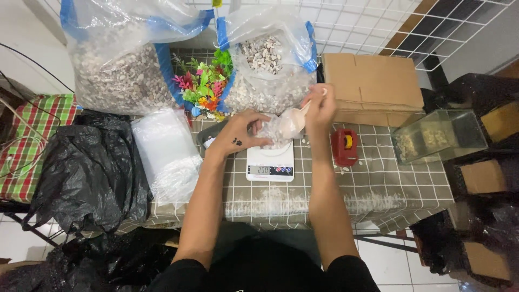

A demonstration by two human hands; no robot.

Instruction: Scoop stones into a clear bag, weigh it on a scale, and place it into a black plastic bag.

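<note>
Fingers (254,130) of the left hand (240,135) pinch a small clear bag (281,128) of pebbles over the white scale (270,162).
The right hand (320,105) grips a pale scoop (304,111), its long axis slanting from upper right down-left, bowl toward the bag mouth; beyond stands a big open pebble sack (267,70) on the bench (378,184).

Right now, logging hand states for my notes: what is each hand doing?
Left hand: closed on the small clear bag over the scale.
Right hand: closed on a pale scoop at the bag's mouth.
</note>
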